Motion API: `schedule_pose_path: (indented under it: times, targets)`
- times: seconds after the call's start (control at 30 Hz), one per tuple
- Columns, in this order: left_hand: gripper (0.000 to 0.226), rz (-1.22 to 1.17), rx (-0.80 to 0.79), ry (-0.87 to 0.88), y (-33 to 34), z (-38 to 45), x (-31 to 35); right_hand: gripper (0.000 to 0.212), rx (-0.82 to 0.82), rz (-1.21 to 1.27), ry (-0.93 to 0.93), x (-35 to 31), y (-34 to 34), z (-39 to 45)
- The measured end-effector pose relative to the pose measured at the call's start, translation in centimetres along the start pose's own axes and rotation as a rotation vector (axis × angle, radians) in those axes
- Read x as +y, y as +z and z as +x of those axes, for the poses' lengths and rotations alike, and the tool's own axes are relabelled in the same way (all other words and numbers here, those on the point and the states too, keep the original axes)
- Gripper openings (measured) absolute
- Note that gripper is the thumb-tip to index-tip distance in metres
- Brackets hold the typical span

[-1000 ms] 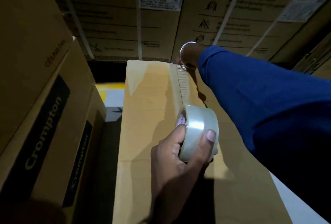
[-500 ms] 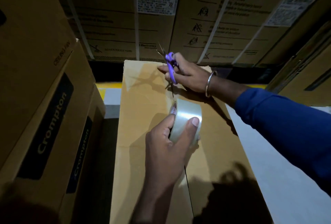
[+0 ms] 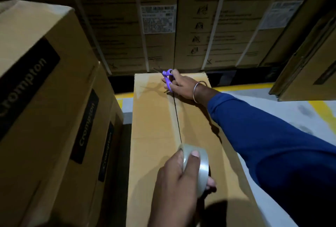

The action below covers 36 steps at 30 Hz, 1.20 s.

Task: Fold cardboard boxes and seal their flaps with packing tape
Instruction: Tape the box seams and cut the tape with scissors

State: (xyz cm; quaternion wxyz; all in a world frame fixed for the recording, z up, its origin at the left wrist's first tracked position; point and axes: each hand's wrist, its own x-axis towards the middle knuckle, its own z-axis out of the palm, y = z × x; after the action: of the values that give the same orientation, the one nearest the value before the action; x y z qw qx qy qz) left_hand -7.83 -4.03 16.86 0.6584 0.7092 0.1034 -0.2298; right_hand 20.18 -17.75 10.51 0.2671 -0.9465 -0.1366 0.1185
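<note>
A long brown cardboard box [image 3: 152,136] lies lengthwise in front of me with its top flaps closed along a dark centre seam. My left hand [image 3: 174,179] grips a roll of clear packing tape [image 3: 200,168] standing on the near half of the seam. A strip of tape runs from the roll up the seam toward the far end. There my right hand [image 3: 181,85], wearing a metal bangle and a blue sleeve, presses on the box top while holding purple-handled scissors [image 3: 168,79].
Stacked Crompton cartons [image 3: 41,99] stand close on the left. A wall of strapped cartons [image 3: 163,23] with caution labels rises behind the box. More flat cardboard [image 3: 309,66] leans at the right. Grey floor [image 3: 291,112] with yellow lines shows to the right.
My left hand has pulled the tape roll toward me along the seam, lengthening the strip. My right hand came back over the far edge with the scissors and stays at the far end.
</note>
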Motion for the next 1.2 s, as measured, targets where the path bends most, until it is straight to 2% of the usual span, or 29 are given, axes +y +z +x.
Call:
schedule_pose_path:
  times: [0.07, 0.17, 0.3, 0.37, 0.57, 0.77, 0.9, 1.03, 1.2]
  targets:
    - [0.034, -0.008, -0.011, -0.017, 0.2, -0.5, 0.0, 0.046, -0.011, 0.016, 0.022, -0.6, 0.0, -1.8]
    - [0.034, -0.007, -0.018, -0.044, 0.1, -0.1, -0.1, 0.052, -0.050, 0.086, -0.045, 0.0, 1.1, -5.8]
    - [0.034, -0.005, 0.007, -0.026, 0.1, 0.2, -0.2, 0.023, -0.127, 0.104, -0.107, 0.2, 2.2, -12.6]
    - [0.034, 0.002, 0.027, -0.031, 0.0, 0.1, -0.1, 0.022, -0.141, 0.107, -0.135, 0.1, 2.5, -14.7]
    - [0.040, 0.058, 0.029, 0.004, 0.2, 0.2, -0.3, 0.033, -0.111, 0.147, -0.115, -0.9, 3.1, -14.9]
    - [0.036, 0.098, 0.077, 0.003, 0.4, -0.7, -0.8, 0.039, -0.070, 0.137, -0.024, -0.6, 4.8, -15.0]
    - [0.035, 0.191, 0.066, -0.015, 0.8, -4.8, -1.4, 0.046, -0.052, 0.090, 0.047, -1.1, 4.7, -14.0]
    - [0.039, 0.109, 0.016, -0.133, 1.1, -11.5, -3.1, 0.048, -0.033, 0.030, 0.089, -2.2, 4.1, -13.8]
    - [0.041, 0.053, 0.017, -0.146, 0.4, -14.1, -5.2, 0.046, -0.054, -0.003, 0.053, -4.4, 3.2, -17.0]
